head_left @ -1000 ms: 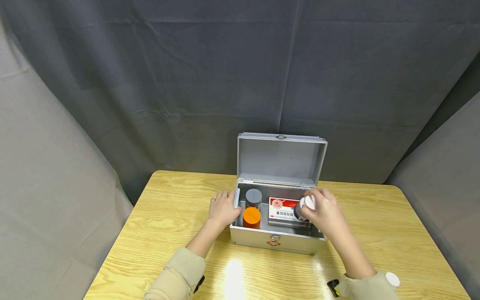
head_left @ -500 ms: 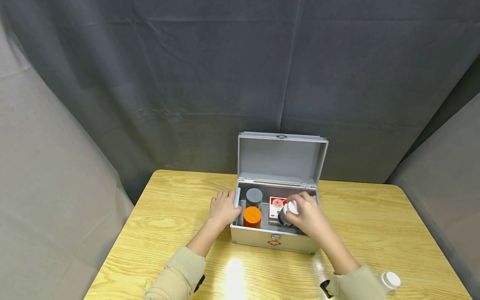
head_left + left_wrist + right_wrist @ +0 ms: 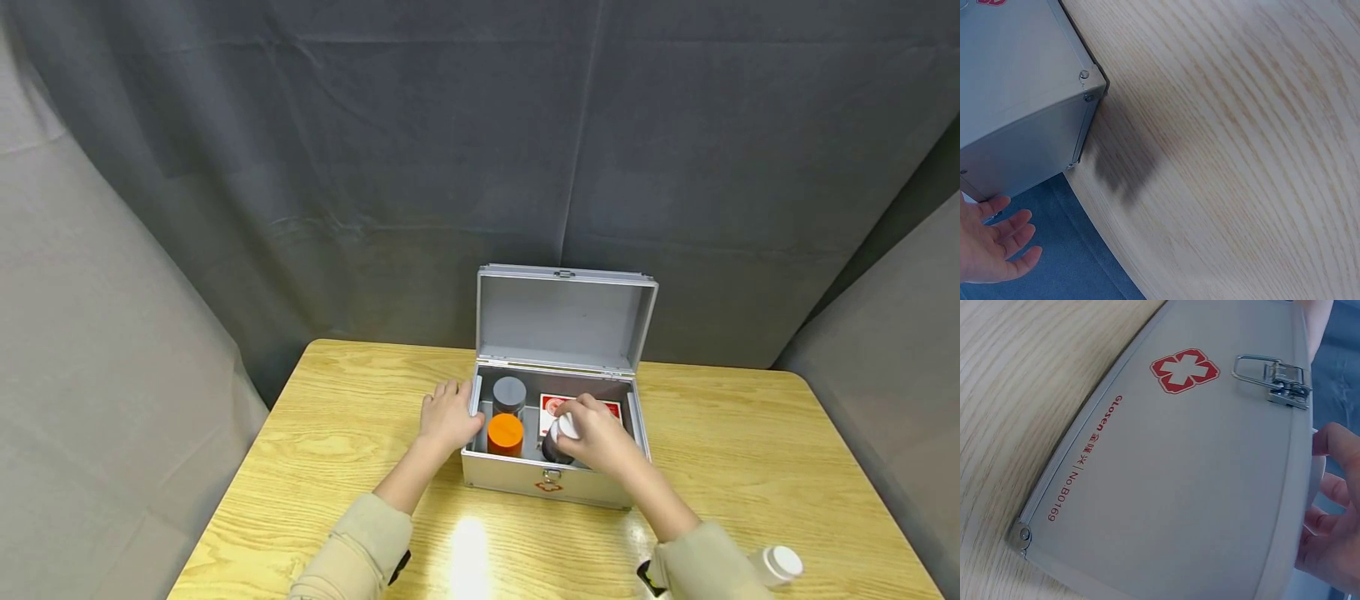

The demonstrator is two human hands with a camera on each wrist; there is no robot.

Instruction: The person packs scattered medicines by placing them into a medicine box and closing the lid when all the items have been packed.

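Observation:
My right hand point(image 3: 597, 435) holds a dark medicine bottle point(image 3: 551, 450) with a white cap point(image 3: 564, 427) inside the open silver first-aid case point(image 3: 517, 478). In the right wrist view, the case's front wall hides most of the bottle behind the curled fingers point(image 3: 1335, 447). At the case's left rim rests my left hand point(image 3: 448, 415), its thumb at the edge. The left wrist view shows its fingers point(image 3: 1016, 240) loosely extended outside the side wall. Within the case stand an orange-capped jar point(image 3: 506, 432) and a grey-capped jar point(image 3: 509, 393). A red and white medicine box point(image 3: 550, 408) lies partly behind my right hand.
The case lid point(image 3: 566, 321) stands raised at the back. A white-capped bottle point(image 3: 783, 562) is on the wooden table point(image 3: 360, 400) beside my right sleeve. A metal latch point(image 3: 1279, 381) sits on the case front. Dark grey curtain point(image 3: 420, 167) hangs behind.
My right hand has moved left inside the case with the dark bottle, from over the medicine box's right end toward the orange-capped jar, and lower. The left hand has stayed put.

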